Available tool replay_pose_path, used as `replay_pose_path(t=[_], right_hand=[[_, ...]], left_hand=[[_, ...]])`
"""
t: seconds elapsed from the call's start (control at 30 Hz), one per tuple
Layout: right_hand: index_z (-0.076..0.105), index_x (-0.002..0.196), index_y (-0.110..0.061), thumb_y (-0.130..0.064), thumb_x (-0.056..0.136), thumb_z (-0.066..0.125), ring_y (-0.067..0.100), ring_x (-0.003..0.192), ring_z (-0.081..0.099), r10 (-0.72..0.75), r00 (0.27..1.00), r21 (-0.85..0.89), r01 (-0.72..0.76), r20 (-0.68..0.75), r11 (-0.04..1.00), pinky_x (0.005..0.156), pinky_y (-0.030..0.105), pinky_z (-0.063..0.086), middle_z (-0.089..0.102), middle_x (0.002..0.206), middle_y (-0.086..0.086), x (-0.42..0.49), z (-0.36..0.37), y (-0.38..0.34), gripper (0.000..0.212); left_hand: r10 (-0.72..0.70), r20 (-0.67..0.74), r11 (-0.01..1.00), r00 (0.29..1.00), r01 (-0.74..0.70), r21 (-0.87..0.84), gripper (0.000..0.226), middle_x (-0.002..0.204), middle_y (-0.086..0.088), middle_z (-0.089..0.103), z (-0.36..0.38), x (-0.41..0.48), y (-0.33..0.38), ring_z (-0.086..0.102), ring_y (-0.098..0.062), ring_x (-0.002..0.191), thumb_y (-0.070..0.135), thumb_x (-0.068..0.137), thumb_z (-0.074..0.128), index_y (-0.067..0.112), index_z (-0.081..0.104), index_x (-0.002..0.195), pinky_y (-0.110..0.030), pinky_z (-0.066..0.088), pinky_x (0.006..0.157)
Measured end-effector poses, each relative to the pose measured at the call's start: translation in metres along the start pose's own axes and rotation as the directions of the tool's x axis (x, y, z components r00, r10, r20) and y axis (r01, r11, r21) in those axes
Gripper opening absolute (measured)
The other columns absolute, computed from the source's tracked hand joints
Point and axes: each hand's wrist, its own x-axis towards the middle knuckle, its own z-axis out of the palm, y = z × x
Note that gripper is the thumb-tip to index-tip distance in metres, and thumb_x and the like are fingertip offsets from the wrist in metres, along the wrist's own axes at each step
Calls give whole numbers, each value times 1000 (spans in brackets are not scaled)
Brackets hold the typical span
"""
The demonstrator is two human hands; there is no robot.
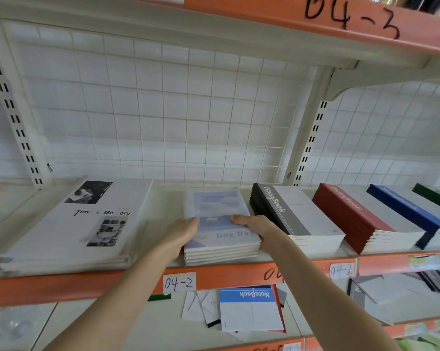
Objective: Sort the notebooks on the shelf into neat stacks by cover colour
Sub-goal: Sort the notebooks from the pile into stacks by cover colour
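Left hand [182,234], right hand [258,228] round stack [222,240]

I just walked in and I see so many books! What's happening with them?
A person is sorting notebooks on a shelf. The left hand and right hand grip the two sides of the pale blue "fine Day" stack in the middle. A white stack lies to its left. To its right sit the black stack, red stack, blue stack and green stack, each with its own colour.
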Motion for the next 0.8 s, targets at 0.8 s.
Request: replay_pose_path(t=[0.8], right_hand=[[56,77,-10,-43,84,58,18,68,55,-247,964,-726,101,-98,680,56,26,38,56,74,2,-12,7,-6,34]], left_hand=[[42,-20,994,999,-40,102,37,98,-15,66,-4,-8,0,64,-31,87,33,77,46,7,62,99,-42,53,87]])
